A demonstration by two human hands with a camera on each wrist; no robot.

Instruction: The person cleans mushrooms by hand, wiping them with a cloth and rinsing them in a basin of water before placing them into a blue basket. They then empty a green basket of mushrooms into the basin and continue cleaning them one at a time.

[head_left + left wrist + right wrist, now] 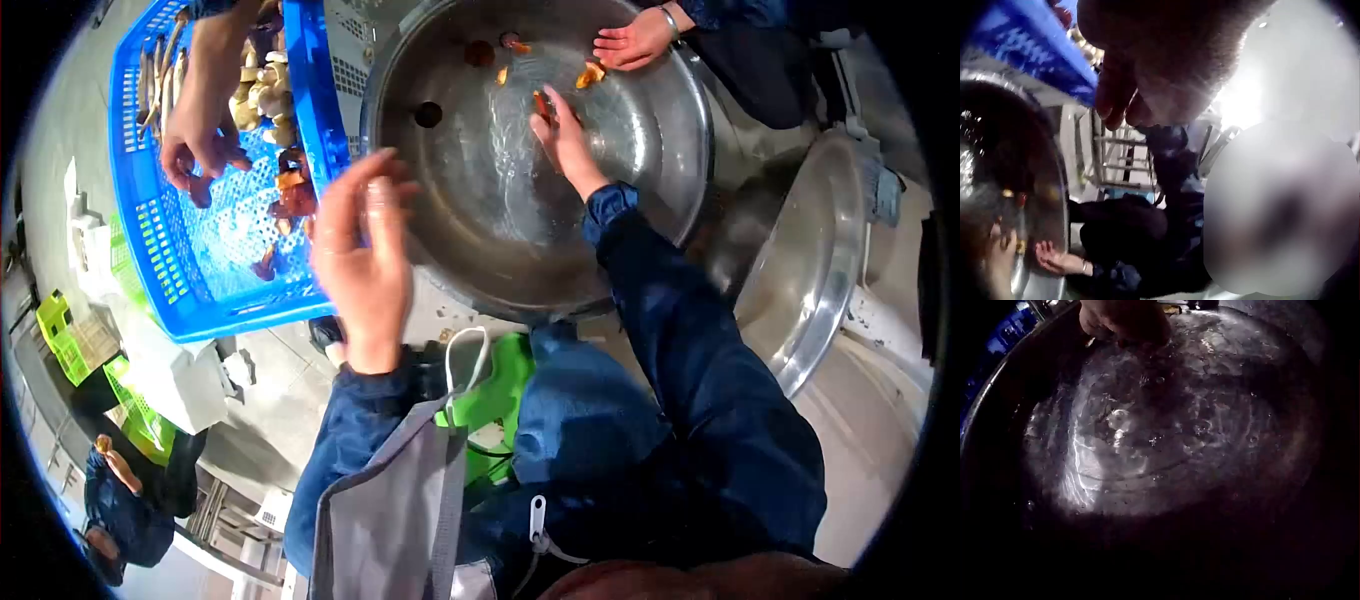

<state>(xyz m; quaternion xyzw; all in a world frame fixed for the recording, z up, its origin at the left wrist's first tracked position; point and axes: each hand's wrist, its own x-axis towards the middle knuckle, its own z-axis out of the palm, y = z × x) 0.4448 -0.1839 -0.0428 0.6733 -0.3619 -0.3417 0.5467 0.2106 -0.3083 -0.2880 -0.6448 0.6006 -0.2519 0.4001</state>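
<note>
A large round metal basin (460, 215) holds water with a few orange-brown mushroom pieces (590, 74) near its far side. My right hand (570, 145) is over the basin, its thumb and finger around a small reddish piece (541, 103). In the right wrist view that hand (1125, 322) shows at the top, above the water. My left hand (368, 250), blurred, is raised between the basin and a blue crate (325, 100), fingers relaxed, nothing visible in it. Brown mushroom pieces (292, 195) and pale mushrooms (268, 95) lie in the crate.
Another person's hand (205, 140) reaches into the crate and holds a brown piece. An open palm (632, 42) with a bracelet is over the basin's far right edge. A second metal basin (820, 260) stands at the right; white boxes (180, 385) and green baskets (62, 340) are at the left.
</note>
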